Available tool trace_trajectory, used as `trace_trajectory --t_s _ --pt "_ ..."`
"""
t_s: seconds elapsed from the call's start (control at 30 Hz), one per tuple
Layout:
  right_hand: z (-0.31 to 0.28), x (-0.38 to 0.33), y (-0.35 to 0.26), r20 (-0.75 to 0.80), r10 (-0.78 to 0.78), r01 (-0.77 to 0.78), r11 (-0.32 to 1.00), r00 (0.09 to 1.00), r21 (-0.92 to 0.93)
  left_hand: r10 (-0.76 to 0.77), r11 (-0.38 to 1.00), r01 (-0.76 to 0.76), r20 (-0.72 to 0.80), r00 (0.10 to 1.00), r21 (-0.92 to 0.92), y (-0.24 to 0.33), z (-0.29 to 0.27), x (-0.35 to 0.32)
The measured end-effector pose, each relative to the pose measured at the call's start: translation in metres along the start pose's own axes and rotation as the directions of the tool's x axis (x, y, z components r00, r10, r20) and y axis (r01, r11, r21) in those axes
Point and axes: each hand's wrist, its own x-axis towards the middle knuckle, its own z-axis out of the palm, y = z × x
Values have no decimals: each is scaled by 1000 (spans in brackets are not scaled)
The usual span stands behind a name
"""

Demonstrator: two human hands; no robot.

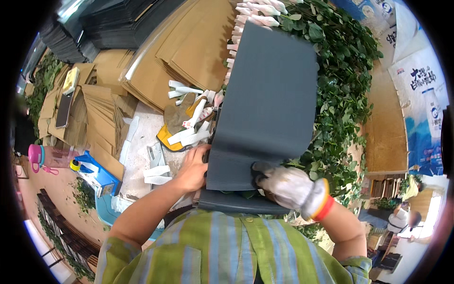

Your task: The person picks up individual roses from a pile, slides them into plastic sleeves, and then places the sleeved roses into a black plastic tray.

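A big dark grey ribbed paper sheet (269, 94) fills the middle of the view. Its bottom edge is a thick stack of many grey sheets (236, 201), and you cannot count them. The top sheet stands up and hides what is behind it.

The bare left hand (193, 168) is at 9 o'clock from the sheet's bottom edge. It is curled against the left side of the stack. Its fingertips go behind the paper, so you cannot tell how they grip.

The right hand (283, 184) wears a grey and white work glove with a red and yellow cuff. It sits at 5 o'clock from the sheet's middle and presses on the bottom right corner. The dark fingertips are bent onto the paper. You cannot tell if the thumb is under the sheet.

At 12 o'clock a row of white and pink wrapped flower buds (255, 14) peeks over the sheet. Most of the row is hidden. At 3 o'clock is a thick heap of green leafy stems (345, 85).

At 10 o'clock lie piles of brown corrugated cardboard sheets (189, 47). Below them are white paper strips (189, 137) on a worn table (142, 156). Far at 9 o'clock is a pink water bottle (45, 156), partly cut off by the dark rim.

The person's green and blue striped shirt (208, 251) covers the bottom at 6 o'clock.
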Motion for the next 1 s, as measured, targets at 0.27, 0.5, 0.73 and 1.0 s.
trace_trajectory --t_s 0.27,0.5,0.73,1.0 --pt "5 25 3 240 14 -35 996 971 86 346 937 -348 87 934 13 28 -39 21" --pt "-94 62 -50 -419 -141 84 985 897 -152 116 910 -245 361 925 335 20 -7 22" --pt "-102 212 -78 156 -168 157 984 973 81 -153 987 122 398 905 102 25 25 25" --pt "85 356 -170 -133 -831 643 509 540 -572 35 999 -41 509 860 1 18 7 7"
